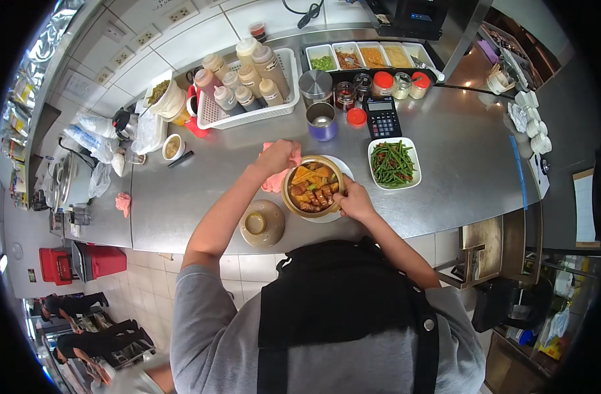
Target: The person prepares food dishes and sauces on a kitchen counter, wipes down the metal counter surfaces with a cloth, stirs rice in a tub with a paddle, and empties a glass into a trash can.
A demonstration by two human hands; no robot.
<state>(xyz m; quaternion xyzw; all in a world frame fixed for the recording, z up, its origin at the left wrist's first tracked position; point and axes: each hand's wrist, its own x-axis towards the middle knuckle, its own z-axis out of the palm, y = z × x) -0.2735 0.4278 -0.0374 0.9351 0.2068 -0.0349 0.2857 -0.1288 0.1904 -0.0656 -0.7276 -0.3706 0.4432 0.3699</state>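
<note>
Holding round tan clay pot (284, 192) between left hand (279, 156), closed on pink cloth (273, 183) at far-left rim, and right hand (356, 201), gripping right rim.

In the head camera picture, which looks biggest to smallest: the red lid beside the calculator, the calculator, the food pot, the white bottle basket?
Largest to smallest, as they look:
1. White bottle basket
2. Food pot
3. Calculator
4. Red lid
</note>
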